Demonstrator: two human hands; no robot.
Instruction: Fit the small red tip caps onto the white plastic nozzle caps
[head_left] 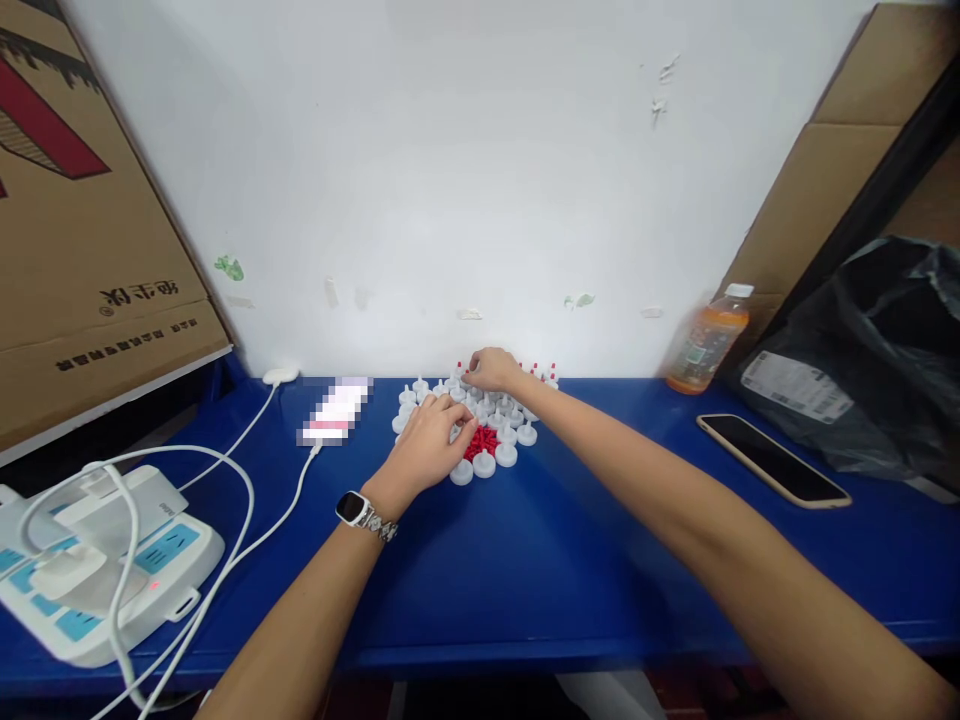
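Several small white round pieces with short stems (495, 415) lie clustered on the blue table (525, 560) near the wall, some with red tips at the back. A little heap of small red pieces (481, 441) sits among them. My left hand (427, 445), with a watch on its wrist, rests over the left part of the cluster, fingers curled down onto the pieces beside the red heap. My right hand (491, 370) reaches to the far edge of the cluster, fingers pinched together on a small white piece.
A white power strip (97, 570) with plugs and cables lies at the left. A phone on a cable (335, 410) lies left of the cluster, another phone (772, 460) at the right. An orange drink bottle (705, 340), a black bag (870, 350) and cardboard boxes (82, 220) flank the table.
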